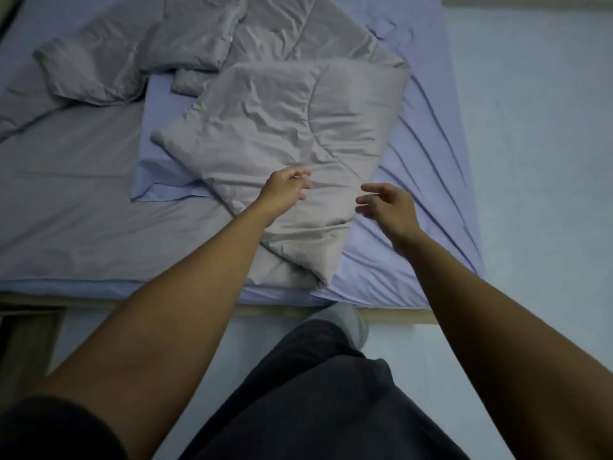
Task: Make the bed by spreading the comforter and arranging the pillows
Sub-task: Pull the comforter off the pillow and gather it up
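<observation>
A grey comforter (292, 127) lies bunched and folded over itself across the middle of the bed, on a lavender sheet (414, 227). A lavender pillow (162, 164) is partly buried under its near fold. Two grey pillows sit at the far left: one (89, 71) further left, the other (195, 34) beside it. My left hand (285, 189) hovers over the comforter's near fold with fingers loosely apart. My right hand (386, 204) hovers at the fold's right edge, fingers spread. Neither hand holds anything.
A grey flat cover (66, 200) spreads over the bed's left part. The bed's wooden frame edge (391, 315) runs along the near side. Pale floor (537, 161) lies to the right. My foot in a grey slipper (345, 323) stands against the frame.
</observation>
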### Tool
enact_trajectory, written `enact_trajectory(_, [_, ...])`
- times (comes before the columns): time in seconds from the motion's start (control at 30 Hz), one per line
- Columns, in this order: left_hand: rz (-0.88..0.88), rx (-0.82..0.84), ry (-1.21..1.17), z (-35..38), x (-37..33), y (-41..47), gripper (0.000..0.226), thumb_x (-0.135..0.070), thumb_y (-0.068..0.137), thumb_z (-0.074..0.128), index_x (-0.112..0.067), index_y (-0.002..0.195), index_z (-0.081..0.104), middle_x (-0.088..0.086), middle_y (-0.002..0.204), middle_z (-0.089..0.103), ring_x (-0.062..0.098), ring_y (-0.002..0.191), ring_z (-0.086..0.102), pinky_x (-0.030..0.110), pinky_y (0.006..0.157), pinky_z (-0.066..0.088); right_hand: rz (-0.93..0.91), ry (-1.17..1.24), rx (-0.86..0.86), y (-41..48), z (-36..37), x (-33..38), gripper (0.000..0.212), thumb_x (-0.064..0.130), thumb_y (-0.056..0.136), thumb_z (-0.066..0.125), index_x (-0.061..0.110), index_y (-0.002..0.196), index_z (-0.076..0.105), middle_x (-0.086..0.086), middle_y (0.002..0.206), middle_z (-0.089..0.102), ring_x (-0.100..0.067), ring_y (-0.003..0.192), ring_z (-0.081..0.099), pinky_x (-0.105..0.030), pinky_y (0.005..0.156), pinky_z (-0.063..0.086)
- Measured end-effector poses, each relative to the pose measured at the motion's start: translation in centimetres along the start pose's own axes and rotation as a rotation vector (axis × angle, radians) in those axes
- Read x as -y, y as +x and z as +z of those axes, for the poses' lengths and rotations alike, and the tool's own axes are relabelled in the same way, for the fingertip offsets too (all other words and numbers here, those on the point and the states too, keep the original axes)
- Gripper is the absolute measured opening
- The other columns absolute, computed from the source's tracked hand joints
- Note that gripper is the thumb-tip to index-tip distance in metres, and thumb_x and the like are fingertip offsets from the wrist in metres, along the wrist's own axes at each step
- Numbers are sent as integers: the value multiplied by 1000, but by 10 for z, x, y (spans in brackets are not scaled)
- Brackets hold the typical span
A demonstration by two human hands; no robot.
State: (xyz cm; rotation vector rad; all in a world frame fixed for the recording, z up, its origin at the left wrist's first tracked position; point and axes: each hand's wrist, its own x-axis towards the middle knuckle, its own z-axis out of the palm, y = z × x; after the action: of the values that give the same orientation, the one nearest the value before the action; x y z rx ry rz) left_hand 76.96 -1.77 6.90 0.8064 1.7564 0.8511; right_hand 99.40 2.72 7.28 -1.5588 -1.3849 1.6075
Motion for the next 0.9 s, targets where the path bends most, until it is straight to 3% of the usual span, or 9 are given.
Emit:
enact_trajectory(0.23, [-13,-125,-138,38,-34,56,30,-22,100,43,-21,123,62,1,112,71,19,91,68,24,76,54,33,-124,129,74,-37,29,30,5,89,52,15,113,69,-6,98,76,-26,87,74,-35,79,59])
enact_trajectory(0.37, [-31,-154,-168,49,-49,71,31,-19,99,44,-19,124,62,1,111,72,17,84,67,25,76,53,56,-136,195,109,-42,48,31,5,90,50,13,115,68,-9,100,75,-25,81,70,-33,73,55])
enact_trajectory(0.5, [-70,-213,-217,43,-48,81,28,-18,99,45,-20,122,61,1,111,71,18,90,67,20,77,55,56,-206,300,140,-34,56,32,4,91,49,12,116,67,-10,101,75,-27,82,71,-34,73,55])
enact_trajectory(0.63, [-131,-334,-274,29,-37,93,28,-20,96,47,-25,119,63,-3,107,72,21,96,68,35,90,55,49,-296,434,180,-9,63,31,2,92,48,10,115,67,-14,101,75,-25,76,68,-33,69,51])
enact_trajectory(0.8, [-231,-549,-300,9,-11,110,28,-29,86,54,-32,111,67,-8,108,72,14,99,66,25,83,51,1,-409,595,239,51,73,30,3,93,48,15,115,64,-9,98,76,-21,74,70,-29,65,53])
enact_trajectory(0.9, [-322,-688,-330,-5,13,124,26,-26,91,56,-29,114,68,-7,112,69,14,97,65,18,71,48,-65,-483,695,272,99,80,31,2,93,47,17,115,64,-5,94,75,-17,73,69,-22,62,52])
